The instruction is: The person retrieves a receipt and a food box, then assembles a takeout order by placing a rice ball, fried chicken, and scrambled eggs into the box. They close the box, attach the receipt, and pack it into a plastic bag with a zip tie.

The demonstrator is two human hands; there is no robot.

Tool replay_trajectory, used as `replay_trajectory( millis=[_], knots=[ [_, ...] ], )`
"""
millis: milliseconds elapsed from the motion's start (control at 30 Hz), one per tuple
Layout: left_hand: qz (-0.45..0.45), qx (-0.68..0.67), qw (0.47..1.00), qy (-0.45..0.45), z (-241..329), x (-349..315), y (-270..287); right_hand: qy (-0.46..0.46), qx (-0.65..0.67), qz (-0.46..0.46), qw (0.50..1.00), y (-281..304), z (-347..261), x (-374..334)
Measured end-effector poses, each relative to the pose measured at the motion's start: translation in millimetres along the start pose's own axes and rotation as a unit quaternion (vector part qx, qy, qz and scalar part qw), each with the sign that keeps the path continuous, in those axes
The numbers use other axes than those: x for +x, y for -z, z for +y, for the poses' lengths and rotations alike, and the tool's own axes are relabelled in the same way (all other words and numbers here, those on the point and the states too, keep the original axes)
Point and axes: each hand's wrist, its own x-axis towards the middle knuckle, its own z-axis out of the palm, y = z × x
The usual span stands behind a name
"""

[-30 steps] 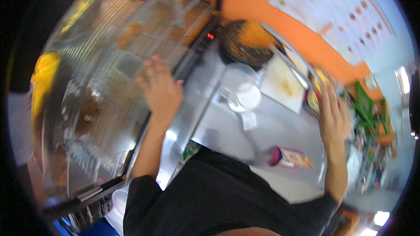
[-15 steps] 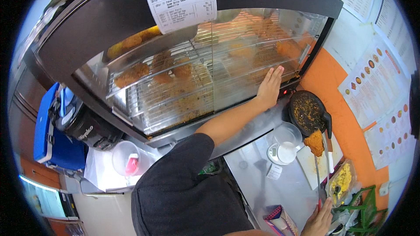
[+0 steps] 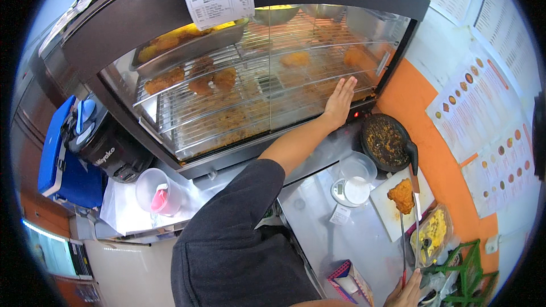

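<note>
My left hand (image 3: 340,102) lies flat, fingers together and stretched out, against the right glass pane of a heated display cabinet (image 3: 239,153). Behind the glass, fried chicken pieces (image 3: 165,81) rest on wire racks. At the lower right, my right hand (image 3: 405,291) is closed round the red-handled end of metal tongs (image 3: 403,244), partly cut off by the lower edge. The tongs hold a piece of fried chicken (image 3: 401,196) above a white cutting board (image 3: 388,219). A knife (image 3: 417,204) with a brown-and-white look lies beside the chicken.
A black stone-like mortar or pan (image 3: 384,141) with crumbs stands by the cabinet's right corner. Nearby are a white scale (image 3: 357,191), a clear tub of yellow food (image 3: 435,233) and a green basket (image 3: 471,273). A rice cooker (image 3: 114,153) and plastic bucket (image 3: 149,185) stand left.
The view has shifted slightly. My right hand has drawn the chicken in the tongs a little away from the dark pan, over the board. My left hand stays at the glass.
</note>
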Motion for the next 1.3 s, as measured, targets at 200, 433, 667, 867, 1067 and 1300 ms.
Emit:
replay_trajectory(
  millis=[200,433,667,867,1067,1300],
  knots=[
    [0.006,0.017,1.0,-0.009,4.5,25.8,-3.1,-0.035,-0.05,0.013,0.998,2.6,-19.3,-48.6],
    [0.177,-0.115,0.977,-0.039,13.8,41.8,-4.2,-0.123,-0.058,-0.031,0.99,24.6,-69.5,-109.2],
    [0.016,0.07,0.995,-0.071,30.6,69.5,8.5,-0.221,-0.011,-0.138,0.965,65.2,-129.2,-176.8],
    [0.0,-0.011,0.997,-0.081,52.0,74.2,21.6,-0.308,-0.051,-0.188,0.931,79.3,-127.4,-207.6],
    [-0.399,-0.476,0.592,-0.514,105.1,-139.1,78.7,-0.309,-0.039,-0.22,0.924,80.8,-102.0,-223.3],
    [-0.149,-0.614,0.456,-0.627,234.1,-296.7,123.2,-0.348,0.014,-0.285,0.893,113.2,-53.4,-241.6]
  ],
)
